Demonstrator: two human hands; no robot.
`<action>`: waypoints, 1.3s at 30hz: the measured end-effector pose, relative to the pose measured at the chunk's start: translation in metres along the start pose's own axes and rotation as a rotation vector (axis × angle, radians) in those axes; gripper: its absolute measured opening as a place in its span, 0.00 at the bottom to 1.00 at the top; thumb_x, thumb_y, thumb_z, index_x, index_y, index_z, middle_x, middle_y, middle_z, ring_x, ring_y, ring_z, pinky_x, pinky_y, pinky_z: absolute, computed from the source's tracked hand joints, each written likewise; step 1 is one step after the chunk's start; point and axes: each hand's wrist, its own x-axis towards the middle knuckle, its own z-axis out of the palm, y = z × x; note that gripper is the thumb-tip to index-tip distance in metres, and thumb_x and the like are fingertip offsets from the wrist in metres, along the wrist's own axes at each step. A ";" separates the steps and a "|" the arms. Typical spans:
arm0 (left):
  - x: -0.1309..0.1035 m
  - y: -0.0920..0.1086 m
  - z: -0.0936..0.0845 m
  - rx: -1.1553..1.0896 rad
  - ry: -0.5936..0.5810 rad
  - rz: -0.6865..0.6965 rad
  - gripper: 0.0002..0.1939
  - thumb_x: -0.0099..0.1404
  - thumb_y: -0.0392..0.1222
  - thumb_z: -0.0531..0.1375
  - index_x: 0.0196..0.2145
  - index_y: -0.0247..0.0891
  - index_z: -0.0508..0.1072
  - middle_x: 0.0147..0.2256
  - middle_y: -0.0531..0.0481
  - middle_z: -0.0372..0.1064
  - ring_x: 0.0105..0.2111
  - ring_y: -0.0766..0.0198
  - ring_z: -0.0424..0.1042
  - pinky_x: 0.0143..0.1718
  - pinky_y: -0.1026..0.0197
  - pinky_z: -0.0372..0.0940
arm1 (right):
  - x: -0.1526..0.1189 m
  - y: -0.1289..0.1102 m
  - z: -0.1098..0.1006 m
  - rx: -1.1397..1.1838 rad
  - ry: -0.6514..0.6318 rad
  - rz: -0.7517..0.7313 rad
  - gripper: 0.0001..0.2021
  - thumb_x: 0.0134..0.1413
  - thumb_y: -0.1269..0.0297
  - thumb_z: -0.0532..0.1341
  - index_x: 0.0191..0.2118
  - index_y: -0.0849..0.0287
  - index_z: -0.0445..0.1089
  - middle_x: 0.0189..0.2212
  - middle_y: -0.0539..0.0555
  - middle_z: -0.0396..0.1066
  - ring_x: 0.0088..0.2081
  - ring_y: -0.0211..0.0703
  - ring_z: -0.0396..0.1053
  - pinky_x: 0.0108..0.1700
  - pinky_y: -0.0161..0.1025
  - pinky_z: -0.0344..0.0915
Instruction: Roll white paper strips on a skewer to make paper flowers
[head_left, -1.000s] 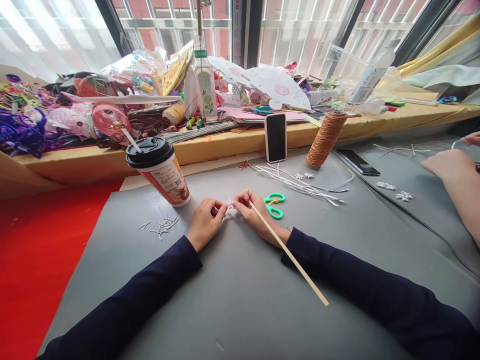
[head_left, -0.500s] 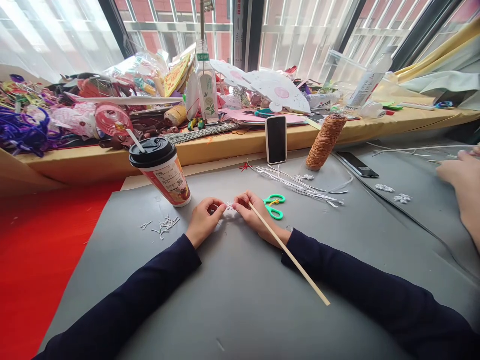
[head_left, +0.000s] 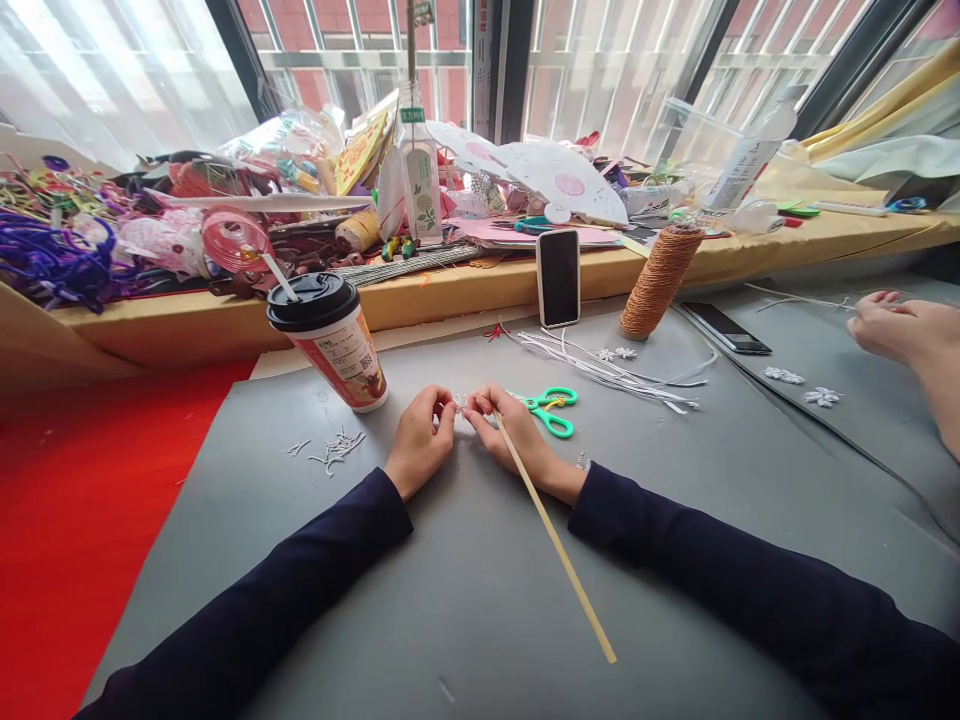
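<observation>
Between the fingertips of both hands is a small white flower-like piece (head_left: 461,404), mostly covered by the fingers. My left hand (head_left: 421,435) pinches its left side with thumb and forefinger. My right hand (head_left: 517,437) pinches its right side and also grips a thin pale wooden stick (head_left: 559,545), which slants down to the right over the table. Just behind my right hand lie green-handled scissors (head_left: 559,412), their blades partly hidden by it. Short white cord snippets (head_left: 339,448) are scattered left of my left hand.
A lidded paper cup (head_left: 330,345) stands left of my hands. Behind them are white cords (head_left: 607,365), an upright phone (head_left: 559,280), and a brown twine spool (head_left: 660,285). White cord flowers (head_left: 823,397) and another person's hand (head_left: 911,330) are at right. Clutter fills the sill.
The stick's free end has swung left and down, so it stands steeper. My hands stay pinched on the white piece. The other person's hand has moved left.
</observation>
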 end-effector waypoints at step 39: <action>0.039 -0.020 0.018 -0.629 0.037 -0.299 0.11 0.53 0.44 0.59 0.30 0.34 0.66 0.29 0.50 0.68 0.29 0.66 0.70 0.34 0.61 0.66 | 0.047 0.035 -0.003 0.122 0.060 0.024 0.07 0.48 0.67 0.51 0.26 0.56 0.48 0.25 0.46 0.57 0.27 0.34 0.57 0.33 0.33 0.56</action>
